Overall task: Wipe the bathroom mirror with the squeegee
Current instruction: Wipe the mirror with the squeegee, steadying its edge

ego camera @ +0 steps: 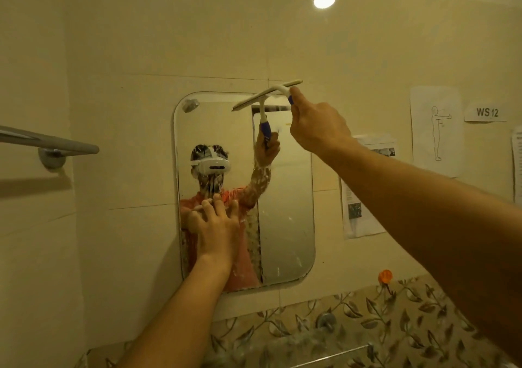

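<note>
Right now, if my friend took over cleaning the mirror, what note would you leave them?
Right hand grips the white squeegee with blue handle, blade tilted at the top edge of the rounded wall mirror.
Left hand presses flat on the mirror's lower left, fingers spread.
Done: the mirror's right side looks mostly clear.
Left: soapy streaks across the left and middle; pulling the blade down there seems next.

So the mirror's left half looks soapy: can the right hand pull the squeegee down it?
Probably not all the way: the left hand lies flat on the mirror there, blocking the squeegee the right hand holds.
</note>
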